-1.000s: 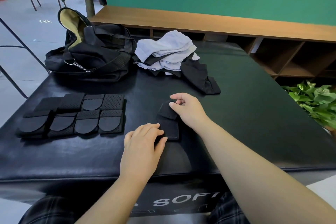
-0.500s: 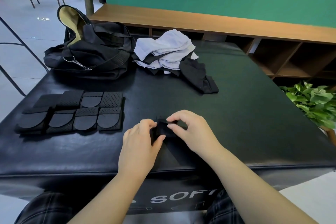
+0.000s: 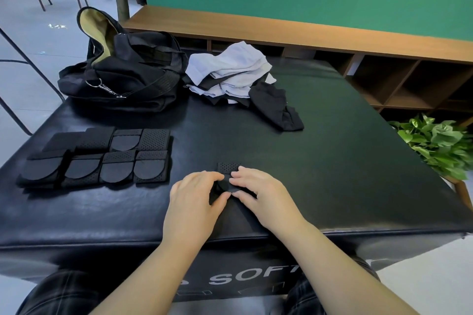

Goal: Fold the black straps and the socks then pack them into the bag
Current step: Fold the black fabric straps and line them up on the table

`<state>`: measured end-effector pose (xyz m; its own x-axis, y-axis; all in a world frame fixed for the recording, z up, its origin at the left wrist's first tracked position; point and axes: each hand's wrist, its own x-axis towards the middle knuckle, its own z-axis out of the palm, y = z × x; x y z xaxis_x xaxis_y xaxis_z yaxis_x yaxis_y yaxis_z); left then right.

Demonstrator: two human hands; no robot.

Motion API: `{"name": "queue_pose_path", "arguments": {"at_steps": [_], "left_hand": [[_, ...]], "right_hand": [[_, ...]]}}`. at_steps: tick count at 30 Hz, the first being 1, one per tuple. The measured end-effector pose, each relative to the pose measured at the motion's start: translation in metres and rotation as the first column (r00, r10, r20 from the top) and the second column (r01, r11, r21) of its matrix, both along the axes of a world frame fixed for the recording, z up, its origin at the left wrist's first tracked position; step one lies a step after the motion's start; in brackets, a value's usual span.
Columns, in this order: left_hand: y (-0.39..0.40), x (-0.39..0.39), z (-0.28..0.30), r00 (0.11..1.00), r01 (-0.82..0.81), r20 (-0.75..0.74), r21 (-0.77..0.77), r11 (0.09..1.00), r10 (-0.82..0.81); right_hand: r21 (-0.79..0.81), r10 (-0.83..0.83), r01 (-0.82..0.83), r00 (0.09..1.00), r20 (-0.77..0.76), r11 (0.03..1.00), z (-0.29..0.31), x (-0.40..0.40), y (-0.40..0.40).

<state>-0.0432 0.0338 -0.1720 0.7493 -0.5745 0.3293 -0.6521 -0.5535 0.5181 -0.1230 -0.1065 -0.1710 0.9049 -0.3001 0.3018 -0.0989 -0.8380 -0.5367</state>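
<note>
Right of the right hand (image 3: 258, 194) the black pad (image 3: 358, 161) lies bare. Folded straps (image 3: 102, 158) block the left; bag (image 3: 128, 79) and socks (image 3: 238, 77) crowd the far side.

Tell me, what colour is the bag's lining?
Pale yellow lining inside the black bag, seen in the head view.

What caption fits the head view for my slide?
Both hands fold a black strap on the black table beside folded straps.
</note>
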Motion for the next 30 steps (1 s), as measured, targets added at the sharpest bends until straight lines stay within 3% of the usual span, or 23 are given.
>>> {"name": "queue_pose_path", "arguments": {"at_steps": [6,13,21,30], "left_hand": [[-0.001,0.002,-0.006,0.997,0.005,0.075,0.028,1.000,-0.007],[0.004,0.003,-0.007,0.999,0.043,0.018,0.005,0.999,-0.043],[0.037,-0.005,-0.013,0.997,0.040,0.069,-0.016,0.999,-0.038],[0.080,0.001,-0.007,0.985,-0.128,-0.135,-0.187,0.974,0.103]], "right_hand": [[0.004,-0.041,0.042,0.998,-0.049,0.999,0.003,-0.004,0.005],[0.034,-0.142,0.152,0.969,-0.204,0.988,0.011,-0.007,0.021],[0.118,-0.042,0.068,0.976,-0.214,0.991,0.012,-0.013,0.047],[0.218,0.124,-0.087,0.979,-0.164,0.972,0.023,0.016,0.088]]}}
